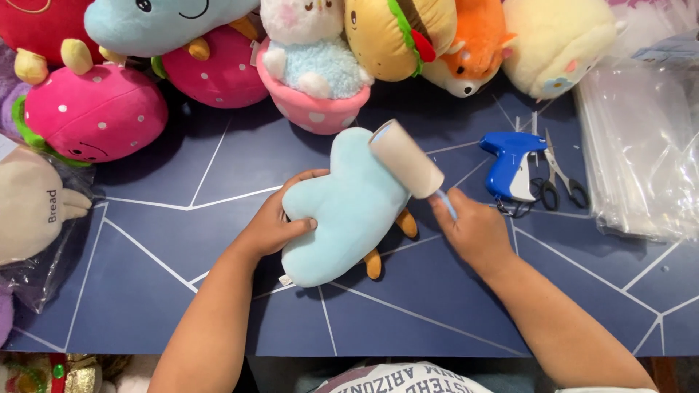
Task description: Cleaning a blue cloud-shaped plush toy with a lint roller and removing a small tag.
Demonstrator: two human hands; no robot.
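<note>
The blue plush [348,211] lay face down near the middle of the dark blue table [145,291], its small orange feet poking out along its right side. The left hand [277,222] was closed over the plush's left edge, thumb on top and fingers curled underneath, pinning it flat. The right hand [473,229] was closed around the thin blue handle of a lint roller [406,159], whose pale drum rested on the plush's upper right part, touching the fabric.

To roll well, the drum probably needed to stay flat on the pile with light, even pressure, travelling in straight strokes away from the holding hand so the plush would not bunch. The left hand's grip seemed well placed: firm at the edge and clear of the drum's path. Tilting the drum onto one end would likely leave strips untouched, and the curved lobes would call for shorter passes.

Along the far edge of the table sat a row of plush toys: pink strawberries [95,113], a white one in a pink cup [309,73], a burger [397,36], an orange fox [473,51] and a cream one [557,44]. Toward the right edge lay a blue tagging gun [510,164], scissors [561,178] just beside it, and a stack of clear bags [641,145].
</note>
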